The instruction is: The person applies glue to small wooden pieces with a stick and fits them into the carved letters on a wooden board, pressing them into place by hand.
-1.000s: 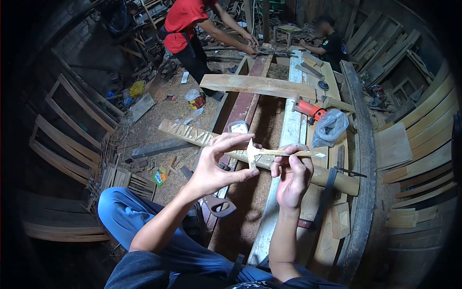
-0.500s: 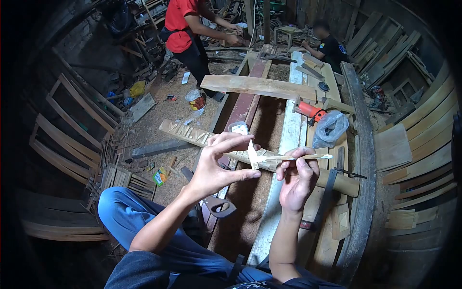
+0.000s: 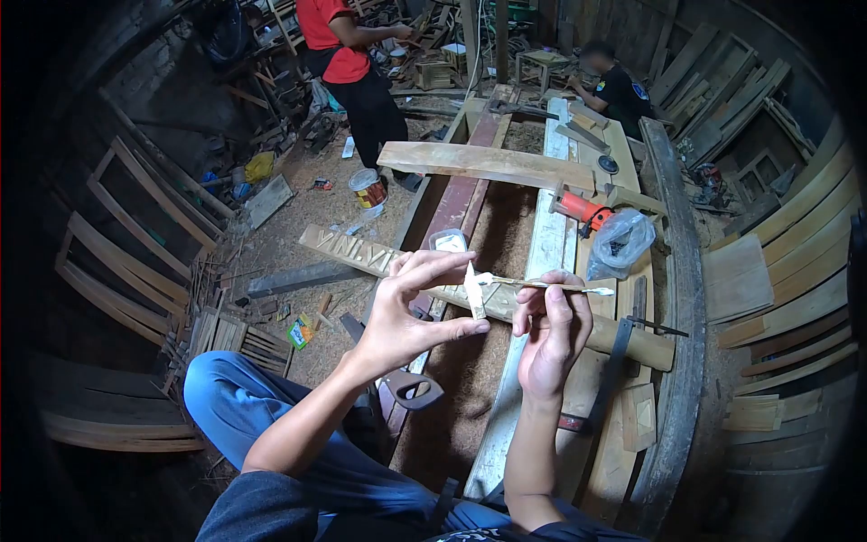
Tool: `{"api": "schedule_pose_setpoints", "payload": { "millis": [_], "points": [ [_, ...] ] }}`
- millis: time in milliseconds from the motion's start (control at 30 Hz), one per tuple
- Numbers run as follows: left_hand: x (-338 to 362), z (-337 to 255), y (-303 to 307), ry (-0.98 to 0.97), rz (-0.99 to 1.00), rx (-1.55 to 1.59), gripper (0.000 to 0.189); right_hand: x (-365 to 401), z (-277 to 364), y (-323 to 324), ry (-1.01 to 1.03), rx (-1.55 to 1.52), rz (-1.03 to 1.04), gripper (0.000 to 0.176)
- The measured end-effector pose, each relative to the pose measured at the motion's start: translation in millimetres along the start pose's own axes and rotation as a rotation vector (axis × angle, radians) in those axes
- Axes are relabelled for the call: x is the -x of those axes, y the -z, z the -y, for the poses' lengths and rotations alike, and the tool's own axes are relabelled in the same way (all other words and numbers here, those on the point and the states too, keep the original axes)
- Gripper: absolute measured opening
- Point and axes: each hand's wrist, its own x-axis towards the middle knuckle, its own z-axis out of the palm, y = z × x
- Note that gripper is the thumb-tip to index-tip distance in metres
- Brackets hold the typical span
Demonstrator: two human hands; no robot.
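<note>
Our left hand (image 3: 397, 312): fingers and thumb in a wide C, pressed on opposite ends of a small, flat, pale wooden piece (image 3: 475, 294). Likely an end grip so the right face is exposed. Our right hand (image 3: 553, 334): fingers pinched, no gap, around a thin tan wooden stick (image 3: 511, 281). Both stick ends are white-smeared, so mid-length hold probably spares our skin. Left end is at the piece; exact contact unclear. Beneath: long tan wooden board (image 3: 316, 240) with letter-like shapes, lying across the beams. Clear plastic tub (image 3: 447, 240) with white contents sits just beyond our left fingers, presumably for reach. Farther right: orange power tool (image 3: 580, 209) beside a clear plastic bag (image 3: 623, 242).
</note>
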Motion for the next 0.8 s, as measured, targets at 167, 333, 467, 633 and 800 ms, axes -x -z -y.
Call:
{"api": "schedule_pose_setpoints", "payload": {
  "millis": [167,333,467,633,800],
  "points": [
    [-0.6,-2.0,1.5,-0.031,-0.028,-0.066,0.075,1.2,-2.8,-1.6,-0.02,0.023,-0.004,0.021],
    [-0.9,-0.9,2.0,-0.043,-0.054,-0.079,0.075,2.1,-3.1,-2.1,-0.007,0.037,0.005,0.021],
    [-1.9,0.9,4.3,-0.07,-0.058,-0.103,0.076,2.7,-1.9,-2.7,-0.006,0.03,0.014,0.021],
    [-1.0,-7.4,6.1,-0.047,-0.031,-0.207,0.076,4.8,3.3,-3.8,-0.009,0.008,-0.024,0.02],
    [1.2,-2.5,1.8,-0.049,-0.02,-0.151,0.074,3.0,5.3,-3.7,0.019,-0.012,-0.025,0.02]
  ]
}}
